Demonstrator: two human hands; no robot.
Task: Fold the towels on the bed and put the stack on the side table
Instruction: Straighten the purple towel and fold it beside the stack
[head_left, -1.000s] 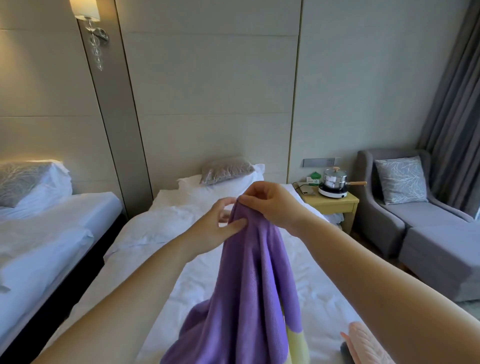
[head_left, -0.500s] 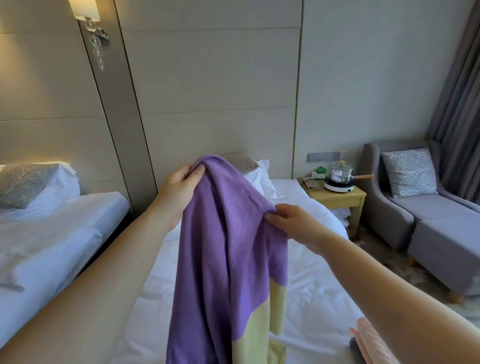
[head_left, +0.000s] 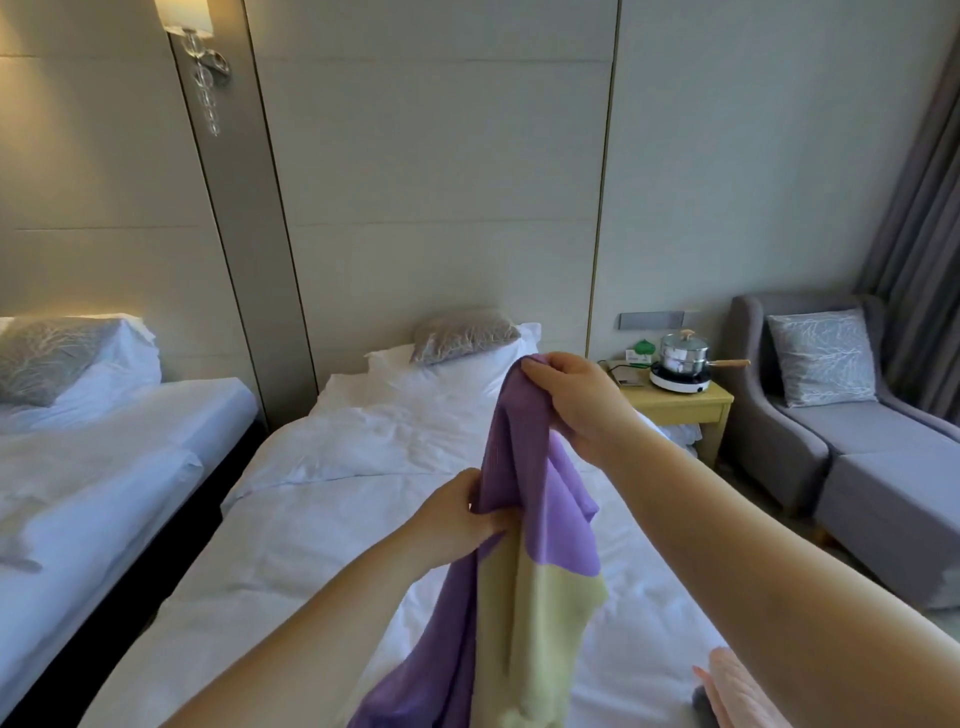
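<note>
A purple and pale-yellow towel (head_left: 524, 530) hangs in the air over the white bed (head_left: 332, 519). My right hand (head_left: 576, 400) grips its top corner, held high. Lower down and to the left, my left hand (head_left: 457, 514) pinches the towel's edge. The towel's bottom drops out of view at the lower edge. A pink towel (head_left: 737, 691) lies on the bed at the lower right, partly hidden by my right forearm. The yellow wooden side table (head_left: 680, 405) stands to the right of the bed's head.
A pot on a small cooker (head_left: 683, 364) and small items occupy the side table top. A grey armchair (head_left: 841, 441) with a cushion stands to the right. A second bed (head_left: 104, 452) lies on the left. Pillows (head_left: 462, 343) rest at the headboard.
My hands swapped heights: the right hand rose and now grips the towel's top corner, while the left hand came down and pinches the edge lower. The towel hangs narrower.
</note>
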